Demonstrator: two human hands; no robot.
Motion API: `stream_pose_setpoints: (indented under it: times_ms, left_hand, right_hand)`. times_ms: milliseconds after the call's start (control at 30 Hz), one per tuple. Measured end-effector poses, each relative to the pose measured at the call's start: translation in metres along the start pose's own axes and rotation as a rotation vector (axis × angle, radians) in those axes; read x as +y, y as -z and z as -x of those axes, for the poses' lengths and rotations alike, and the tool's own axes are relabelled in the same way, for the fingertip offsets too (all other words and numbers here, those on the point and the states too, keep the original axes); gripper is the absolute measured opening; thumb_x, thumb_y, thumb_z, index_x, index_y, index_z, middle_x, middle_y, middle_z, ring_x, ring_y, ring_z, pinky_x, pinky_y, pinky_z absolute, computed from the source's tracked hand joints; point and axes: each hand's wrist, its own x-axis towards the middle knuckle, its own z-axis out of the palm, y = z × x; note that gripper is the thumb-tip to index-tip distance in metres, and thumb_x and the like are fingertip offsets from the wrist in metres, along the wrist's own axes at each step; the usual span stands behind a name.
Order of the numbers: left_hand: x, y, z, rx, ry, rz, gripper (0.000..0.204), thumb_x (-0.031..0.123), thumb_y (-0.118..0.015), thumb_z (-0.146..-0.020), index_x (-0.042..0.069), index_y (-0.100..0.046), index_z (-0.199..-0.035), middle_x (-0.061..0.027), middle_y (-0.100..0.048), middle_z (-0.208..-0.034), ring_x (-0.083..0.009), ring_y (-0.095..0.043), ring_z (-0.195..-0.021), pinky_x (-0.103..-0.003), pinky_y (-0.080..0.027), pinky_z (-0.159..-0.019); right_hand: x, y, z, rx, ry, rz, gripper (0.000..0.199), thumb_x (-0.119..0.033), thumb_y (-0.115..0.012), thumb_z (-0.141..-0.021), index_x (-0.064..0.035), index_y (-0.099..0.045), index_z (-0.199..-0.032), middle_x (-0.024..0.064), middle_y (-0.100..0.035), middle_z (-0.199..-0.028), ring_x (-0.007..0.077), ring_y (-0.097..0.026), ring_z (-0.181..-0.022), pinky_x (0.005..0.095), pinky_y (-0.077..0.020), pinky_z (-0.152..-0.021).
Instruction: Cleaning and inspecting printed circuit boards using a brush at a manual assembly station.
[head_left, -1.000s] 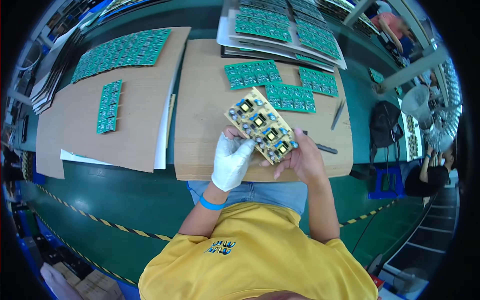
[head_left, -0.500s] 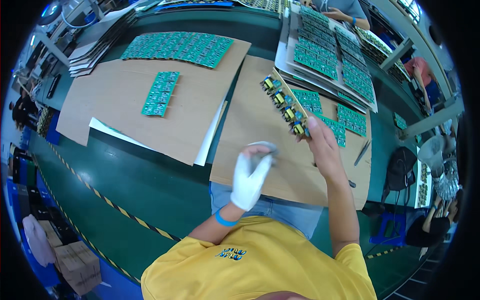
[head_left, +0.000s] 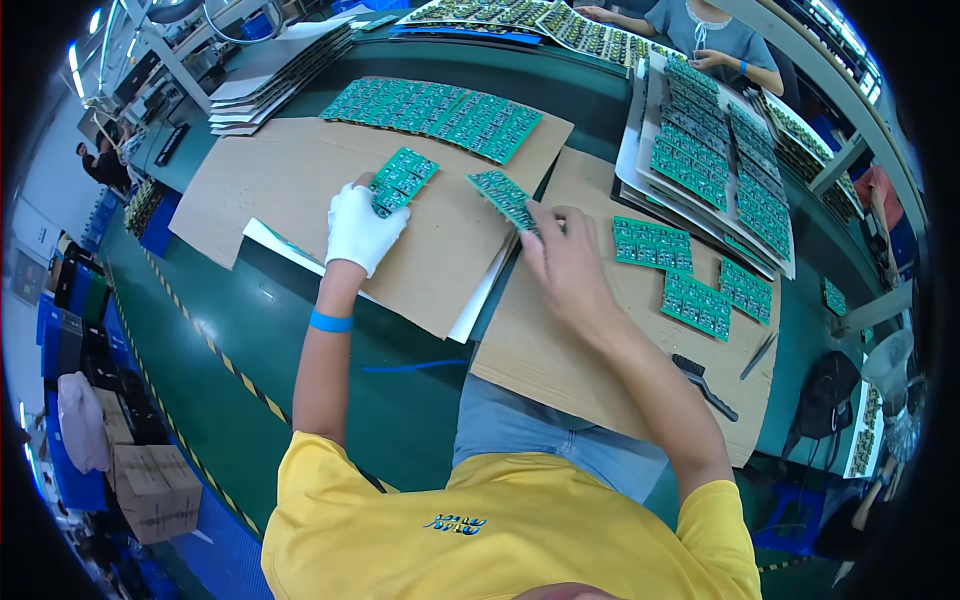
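My left hand (head_left: 362,225), in a white glove, closes around the near end of a green circuit board (head_left: 412,172) over the left cardboard sheet (head_left: 270,190). Bare-skinned, my right hand (head_left: 570,255) grips the near end of a second green circuit board (head_left: 497,196), tilted, its green side in view. That board is above the left sheet's right part, a short way from the first one. My right fingers hide its lower end. Beyond both hands a row of green circuit boards (head_left: 435,115) lies along the sheet's far edge.
On the right cardboard sheet (head_left: 560,370) lie several loose circuit boards (head_left: 697,304), a black brush (head_left: 706,387) and a thin tool (head_left: 759,356). Stacked board-laden sheets (head_left: 690,175) stand at the far right, cardboard sheets (head_left: 275,75) at the far left. A co-worker (head_left: 715,40) sits across.
My left hand has moved away and left, and now grips the board that lay alone. My right hand has moved left; its board, earlier showing yellow components, now shows its green side. The view has shifted.
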Motion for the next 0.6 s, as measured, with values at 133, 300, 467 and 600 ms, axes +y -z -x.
stream_pose_setpoints:
  times_ms: [133,300,467,600]
  left_hand:
    - [-0.025,0.000,-0.013,0.025,0.062,-0.015,0.066,0.044,-0.080,-0.080,-0.002,-0.066,-0.126,-0.0277,-0.062,-0.125,-0.0443,-0.061,-0.116,-0.052,-0.050,-0.099]
    - [-0.044,-0.018,-0.015,0.105,-0.054,-0.120,0.052,0.038,-0.075,-0.087,0.002,-0.069,-0.124,-0.0273,-0.060,-0.130,-0.0459,-0.057,-0.121,-0.054,-0.049,-0.099]
    - [-0.021,-0.022,-0.009,0.210,-0.134,-0.106,0.047,0.042,-0.065,-0.094,0.007,-0.069,-0.126,-0.0277,-0.054,-0.138,-0.0486,-0.049,-0.131,-0.062,-0.042,-0.104]
    - [0.013,-0.015,-0.008,-0.083,-0.060,-0.232,0.053,0.050,-0.056,-0.098,0.013,-0.065,-0.135,-0.0280,-0.047,-0.147,-0.0500,-0.040,-0.139,-0.070,-0.032,-0.108]
  right_hand:
    - [-0.043,-0.023,-0.023,-0.121,-0.002,0.148,0.061,-0.039,-0.066,-0.097,0.0080,-0.056,-0.135,0.0317,-0.054,-0.123,0.0452,-0.052,-0.118,0.0483,-0.0449,-0.102]
    - [-0.075,-0.079,-0.042,-0.090,0.071,0.018,0.068,-0.044,-0.070,-0.093,0.0098,-0.056,-0.132,0.0360,-0.048,-0.132,0.0460,-0.050,-0.123,0.0480,-0.0450,-0.104]
    - [-0.068,-0.088,-0.051,-0.135,0.325,-0.170,0.065,-0.041,-0.072,-0.091,0.0072,-0.057,-0.133,0.0322,-0.045,-0.142,0.0451,-0.048,-0.130,0.0509,-0.0409,-0.109]
    - [-0.046,-0.075,-0.042,-0.163,0.365,-0.210,0.064,-0.038,-0.072,-0.090,0.0056,-0.056,-0.135,0.0277,-0.045,-0.147,0.0432,-0.045,-0.136,0.0526,-0.0349,-0.114]
